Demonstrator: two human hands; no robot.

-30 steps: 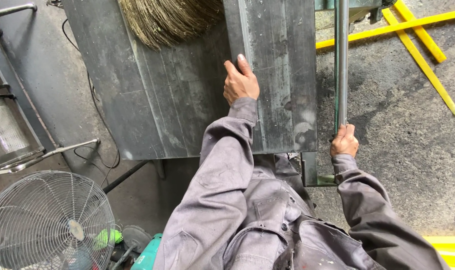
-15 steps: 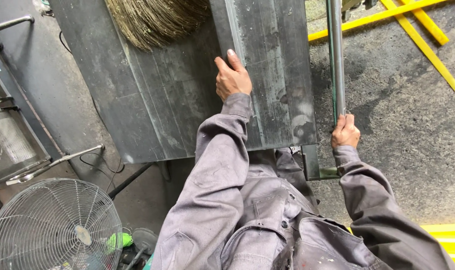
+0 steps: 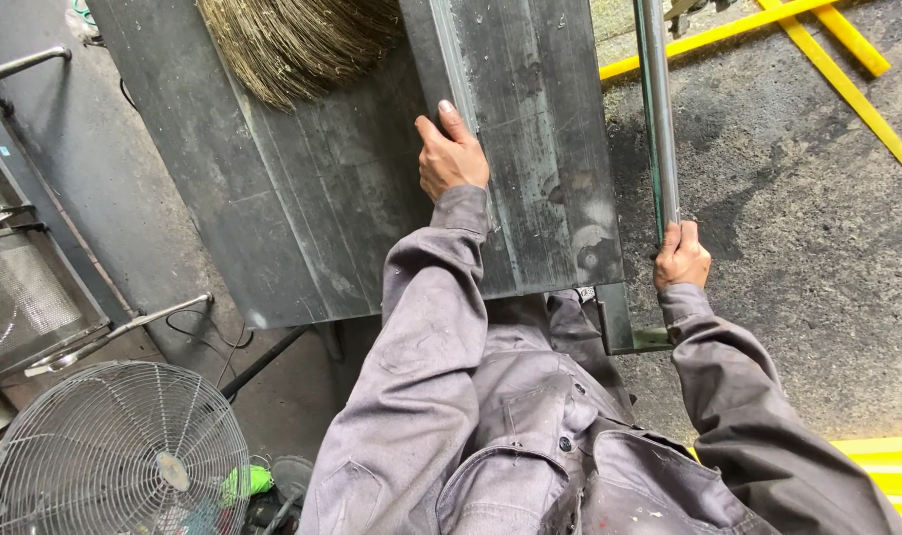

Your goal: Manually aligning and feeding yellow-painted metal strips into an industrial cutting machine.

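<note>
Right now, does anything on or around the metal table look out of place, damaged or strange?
One thing: a straw broom head lies on the metal table among the work. The left hand rests flat on a metal plate, and the right hand grips a thin metal bar. Nothing looks spilled or broken.

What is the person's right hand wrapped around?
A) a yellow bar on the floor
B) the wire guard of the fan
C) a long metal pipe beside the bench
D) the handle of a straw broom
C: the right hand closes its fingers around the long metal pipe.
</note>
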